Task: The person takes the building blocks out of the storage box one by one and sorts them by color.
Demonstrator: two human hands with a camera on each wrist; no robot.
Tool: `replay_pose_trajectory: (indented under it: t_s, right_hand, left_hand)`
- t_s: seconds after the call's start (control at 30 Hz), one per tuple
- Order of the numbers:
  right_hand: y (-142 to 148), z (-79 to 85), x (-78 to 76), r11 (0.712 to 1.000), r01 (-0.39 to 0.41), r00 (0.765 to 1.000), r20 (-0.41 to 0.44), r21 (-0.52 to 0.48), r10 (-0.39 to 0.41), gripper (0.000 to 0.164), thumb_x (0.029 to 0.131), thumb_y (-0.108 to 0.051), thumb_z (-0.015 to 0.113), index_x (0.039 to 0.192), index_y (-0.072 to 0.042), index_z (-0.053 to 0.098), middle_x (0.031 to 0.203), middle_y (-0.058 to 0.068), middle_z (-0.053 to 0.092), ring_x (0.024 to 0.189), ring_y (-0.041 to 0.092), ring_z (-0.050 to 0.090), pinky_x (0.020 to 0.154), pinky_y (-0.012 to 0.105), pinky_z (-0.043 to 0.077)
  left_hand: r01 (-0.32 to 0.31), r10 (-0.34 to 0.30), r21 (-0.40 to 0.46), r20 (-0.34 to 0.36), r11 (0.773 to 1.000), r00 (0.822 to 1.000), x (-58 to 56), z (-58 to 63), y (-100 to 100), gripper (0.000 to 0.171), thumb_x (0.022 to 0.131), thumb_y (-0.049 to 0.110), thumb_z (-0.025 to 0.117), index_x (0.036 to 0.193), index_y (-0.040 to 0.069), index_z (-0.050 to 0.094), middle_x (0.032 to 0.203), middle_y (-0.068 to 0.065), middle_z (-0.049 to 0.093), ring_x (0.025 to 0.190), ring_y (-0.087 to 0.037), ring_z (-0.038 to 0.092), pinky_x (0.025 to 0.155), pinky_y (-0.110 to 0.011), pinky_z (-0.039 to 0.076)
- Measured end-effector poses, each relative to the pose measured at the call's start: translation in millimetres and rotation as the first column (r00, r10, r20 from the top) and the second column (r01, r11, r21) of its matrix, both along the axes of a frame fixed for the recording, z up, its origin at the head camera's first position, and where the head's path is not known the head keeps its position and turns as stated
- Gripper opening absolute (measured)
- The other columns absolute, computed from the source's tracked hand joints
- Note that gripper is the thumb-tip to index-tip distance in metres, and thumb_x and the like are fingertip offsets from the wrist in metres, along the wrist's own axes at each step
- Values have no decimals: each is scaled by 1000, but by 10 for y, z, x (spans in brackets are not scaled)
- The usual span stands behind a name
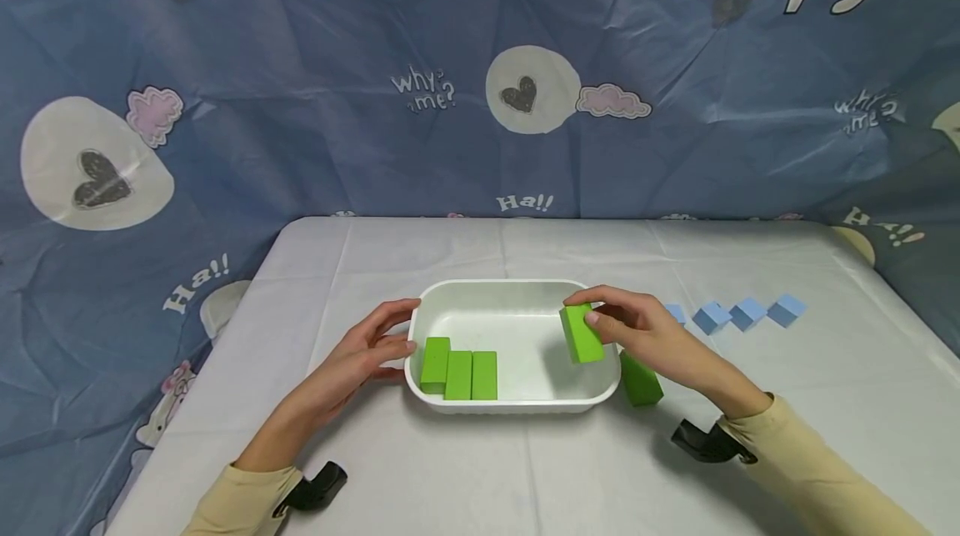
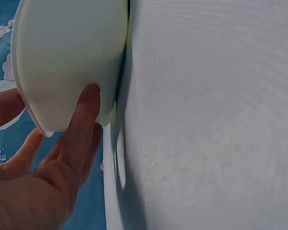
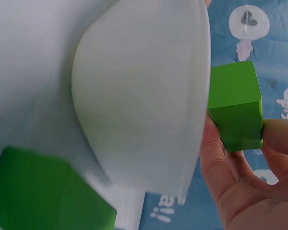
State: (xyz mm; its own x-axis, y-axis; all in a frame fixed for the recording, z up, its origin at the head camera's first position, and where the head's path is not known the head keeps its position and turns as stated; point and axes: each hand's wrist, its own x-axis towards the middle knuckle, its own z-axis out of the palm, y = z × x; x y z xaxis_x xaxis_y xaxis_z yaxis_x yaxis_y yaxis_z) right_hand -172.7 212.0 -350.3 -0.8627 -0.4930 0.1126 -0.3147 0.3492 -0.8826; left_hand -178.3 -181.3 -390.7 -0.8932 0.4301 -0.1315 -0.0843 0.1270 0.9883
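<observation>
A white oval-cornered tray [image 1: 517,407] sits on the table with three green blocks [image 1: 459,376] side by side in its near left corner. My left hand [image 1: 352,359] is at the tray's left end; its fingers rest on the outer wall [image 2: 62,72] and rim. Over the tray's right end, my right hand [image 1: 648,332] pinches another green block [image 1: 581,338] between thumb and fingers. That block [image 3: 235,108] is tilted and shows above the rim in the right wrist view. One more green block [image 1: 640,379] lies just outside the tray, below my right wrist.
Several light blue cubes [image 1: 712,318] stand in a row to the right, one partly hidden behind my right hand. A white cloth [image 1: 525,469] covers the table. Behind it hangs a blue printed curtain [image 1: 360,152]. A black wrist mount [image 1: 705,442] sits under each sleeve.
</observation>
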Motion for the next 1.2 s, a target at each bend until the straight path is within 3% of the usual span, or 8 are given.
replay_pose_trajectory:
  t_s: [0.23,0.47,0.7,0.93,1.2]
  right_hand:
    - [181,54,40,998,64,998,5,22,-64,28,103,-21,55,130,-23,62,125,1,62,102,23,62,84,38,53]
    - [370,79,88,992,96,995,-23,77,-95,28,104,-21,52,131,-20,60,115,3,64,94,22,60,80,34,50]
    - [531,81,126,983,139,990,-44,120,-134,27,104,-22,52,130,-23,60,118,2,63,96,20,62,78,33,52]
    - [695,24,164,977,155,987,-62,148,-147,28,104,-20,52,130,-15,60,93,8,60,79,21,54,64,35,46]
    - [873,-78,203,976,158,987,-46,151,-152,27,103,-18,53,129,-12,60,89,10,57,74,22,51,62,36,45]
  left_hand:
    - [-2,2,8,2,1000,1000,1,4,0,57,96,20,65,148,21,39,151,-5,37,121,-30,56,86,-45,52]
    - [2,-2,12,14,1000,1000,-2,7,9,56,97,17,63,148,20,39,152,-7,35,121,-31,55,86,-45,52]
    - [5,-5,12,7,1000,1000,-8,1,4,57,97,19,64,148,20,39,152,-7,35,121,-31,55,86,-46,52]
    - [-6,6,12,10,1000,1000,-5,-4,0,57,96,19,65,147,22,40,151,-3,37,120,-29,56,86,-46,53]
    - [8,-8,18,-3,1000,1000,-10,-10,0,57,97,19,64,148,19,39,152,-7,36,120,-32,55,85,-46,53]
